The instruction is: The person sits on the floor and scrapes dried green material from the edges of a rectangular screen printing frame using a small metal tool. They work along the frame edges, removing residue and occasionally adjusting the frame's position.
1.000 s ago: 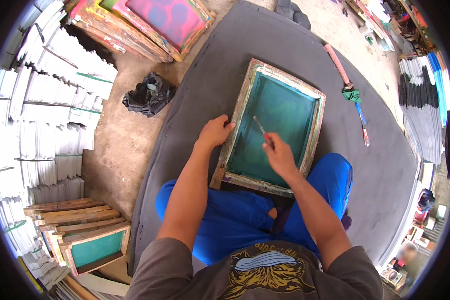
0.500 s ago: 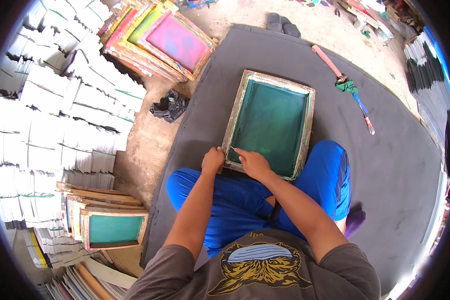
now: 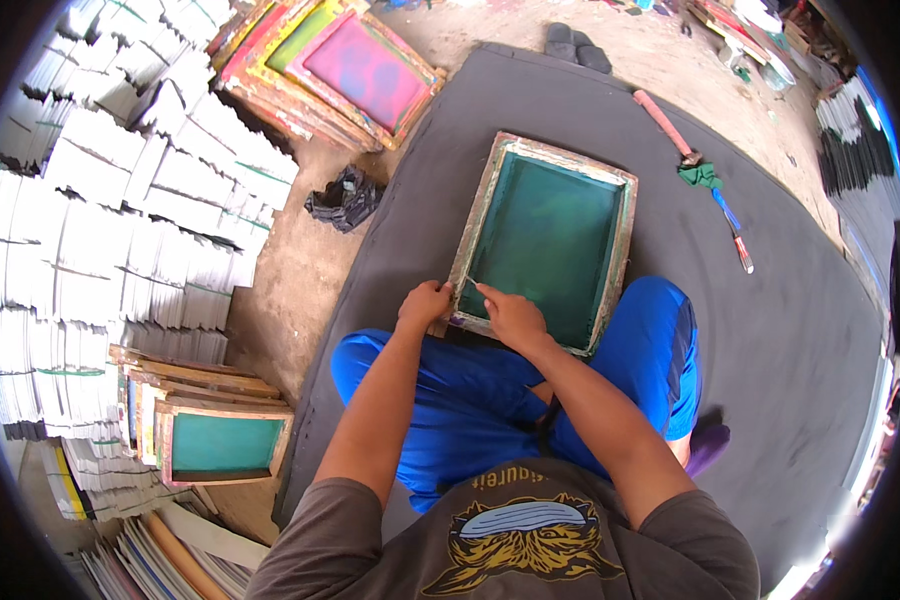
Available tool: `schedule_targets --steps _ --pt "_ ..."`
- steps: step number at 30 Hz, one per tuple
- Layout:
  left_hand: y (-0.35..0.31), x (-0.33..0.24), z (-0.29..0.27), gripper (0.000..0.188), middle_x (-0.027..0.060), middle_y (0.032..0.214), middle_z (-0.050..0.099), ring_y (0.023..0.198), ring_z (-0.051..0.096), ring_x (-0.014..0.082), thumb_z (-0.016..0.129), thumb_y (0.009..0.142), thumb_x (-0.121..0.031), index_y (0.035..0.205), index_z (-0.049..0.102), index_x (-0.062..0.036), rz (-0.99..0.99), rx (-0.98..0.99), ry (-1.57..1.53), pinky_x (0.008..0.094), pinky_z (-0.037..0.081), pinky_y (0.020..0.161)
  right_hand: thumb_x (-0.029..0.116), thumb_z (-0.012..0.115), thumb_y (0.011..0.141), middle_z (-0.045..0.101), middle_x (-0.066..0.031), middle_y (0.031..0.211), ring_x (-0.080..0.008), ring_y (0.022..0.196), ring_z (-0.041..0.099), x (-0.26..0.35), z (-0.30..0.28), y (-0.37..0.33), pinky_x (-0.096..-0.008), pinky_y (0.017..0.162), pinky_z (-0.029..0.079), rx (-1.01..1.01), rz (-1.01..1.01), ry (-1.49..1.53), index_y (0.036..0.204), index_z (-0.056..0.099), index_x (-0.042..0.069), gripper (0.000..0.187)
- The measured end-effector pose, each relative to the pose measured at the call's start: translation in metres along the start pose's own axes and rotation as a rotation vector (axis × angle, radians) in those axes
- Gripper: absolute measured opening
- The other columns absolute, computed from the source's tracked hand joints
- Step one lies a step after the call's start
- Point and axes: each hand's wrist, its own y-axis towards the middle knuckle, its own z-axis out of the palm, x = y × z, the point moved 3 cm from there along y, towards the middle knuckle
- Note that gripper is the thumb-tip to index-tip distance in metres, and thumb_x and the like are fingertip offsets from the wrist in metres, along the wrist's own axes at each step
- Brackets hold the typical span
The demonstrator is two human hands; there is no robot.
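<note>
A wooden-framed printing screen (image 3: 545, 240) with dark green mesh lies in front of me, its near edge by my bent legs. My left hand (image 3: 426, 304) is closed around the outer side of the frame near its near-left corner. Inside that corner, my right hand (image 3: 515, 317) is closed on a thin, pale, pointed tool (image 3: 474, 285), mostly covered by the fingers. Its tip is at the inner left edge, where mesh meets wood; the tool is too small to name.
The screen lies on a dark mat (image 3: 770, 350). A pink-handled tool (image 3: 662, 120) lies beside a green cloth (image 3: 700, 175) at far right. Stacked screens (image 3: 360, 75), a black plastic bag (image 3: 346, 199), more screens (image 3: 225, 445) and white paper bundles (image 3: 90, 240) stand left. Slippers (image 3: 577, 48) lie beyond.
The whole view has shifted slightly. My right hand and the thin tool have moved a little farther from me along the frame's inner left edge. My left hand still grips the frame.
</note>
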Motion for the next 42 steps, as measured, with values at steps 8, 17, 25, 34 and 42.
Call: schedule_targets --steps 8,17,25,34,42 --pt "0.027 -0.002 -0.012 0.069 0.0186 0.075 0.075 0.064 0.076 0.0282 0.073 0.089 -0.066 0.096 0.076 0.0027 0.162 0.240 -0.156 0.0431 0.060 0.069 0.030 0.049 0.109 0.074 -0.0233 0.100 -0.0455 0.095 0.071 -0.001 -0.007 0.009 -0.0567 0.084 0.056 -0.007 -0.015 -0.029 0.149 0.058 0.029 0.041" --pt "0.038 -0.035 -0.034 0.062 0.0188 0.068 0.073 0.067 0.077 0.0289 0.075 0.090 -0.058 0.083 0.075 0.0042 0.164 0.504 0.088 0.0430 0.061 0.073 0.030 0.048 0.110 0.073 -0.0234 0.094 -0.0439 0.089 0.072 0.008 -0.015 0.022 -0.0548 0.082 0.056 0.119 0.096 -0.074 0.150 0.057 0.027 0.042" --pt "0.039 -0.035 -0.044 0.059 0.0193 0.067 0.073 0.066 0.076 0.0296 0.078 0.089 -0.053 0.080 0.075 0.0045 0.165 0.521 0.059 0.0431 0.061 0.072 0.028 0.051 0.109 0.069 -0.0209 0.086 -0.0438 0.081 0.070 0.014 -0.018 0.019 -0.0552 0.078 0.055 0.090 0.092 -0.086 0.149 0.059 0.027 0.041" --pt "0.045 -0.035 -0.038 0.058 0.0185 0.064 0.071 0.064 0.076 0.0298 0.080 0.087 -0.053 0.078 0.074 0.0039 0.159 0.537 0.034 0.0433 0.060 0.070 0.026 0.055 0.107 0.068 -0.0208 0.084 -0.0441 0.075 0.070 0.018 -0.016 0.019 -0.0550 0.069 0.057 0.059 0.083 -0.171 0.149 0.058 0.028 0.043" --pt "0.043 -0.031 -0.039 0.060 0.0186 0.062 0.071 0.063 0.076 0.0296 0.080 0.087 -0.053 0.078 0.073 0.0054 0.166 0.524 0.016 0.0437 0.060 0.069 0.025 0.055 0.106 0.069 -0.0233 0.085 -0.0452 0.076 0.071 0.022 -0.017 0.022 -0.0562 0.071 0.058 0.039 0.085 -0.152 0.150 0.058 0.025 0.043"
